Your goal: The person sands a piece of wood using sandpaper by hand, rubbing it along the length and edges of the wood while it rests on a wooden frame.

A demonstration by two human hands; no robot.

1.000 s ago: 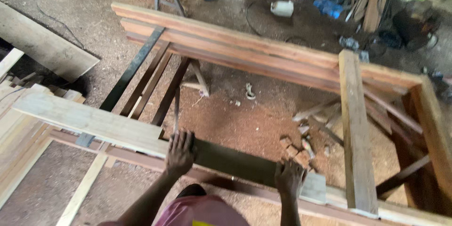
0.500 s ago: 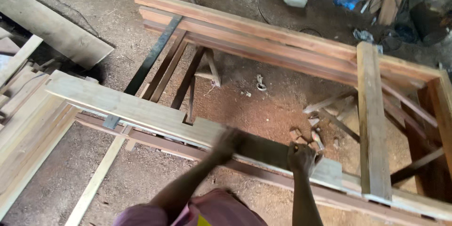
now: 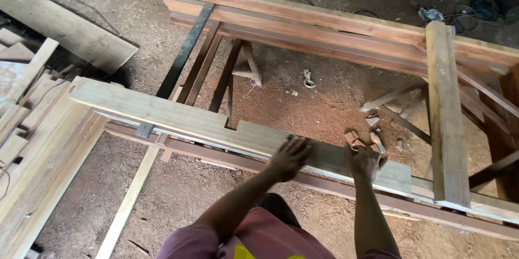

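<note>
Sawdust (image 3: 324,102) covers the dirt floor of an open workshop, with boards (image 3: 32,145) stacked at the left and a long reddish frame (image 3: 303,27) running across the back. A pale plank (image 3: 178,116) lies slantwise on a lower rail (image 3: 216,153), its near end toward the person. A small notch is cut in its far edge near the middle. The left hand (image 3: 290,156) rests flat on the plank's top face, fingers spread, palm down. The right hand (image 3: 366,160) is curled over the plank's far edge close by, closed on the plank. A cross board (image 3: 446,113) lies over the frame at the right, just beside the plank's end. To handle the plank well, I judge the palm should press evenly while the curled hand steers, keeping the plank seated on the rail and clear of the cross board.
</note>
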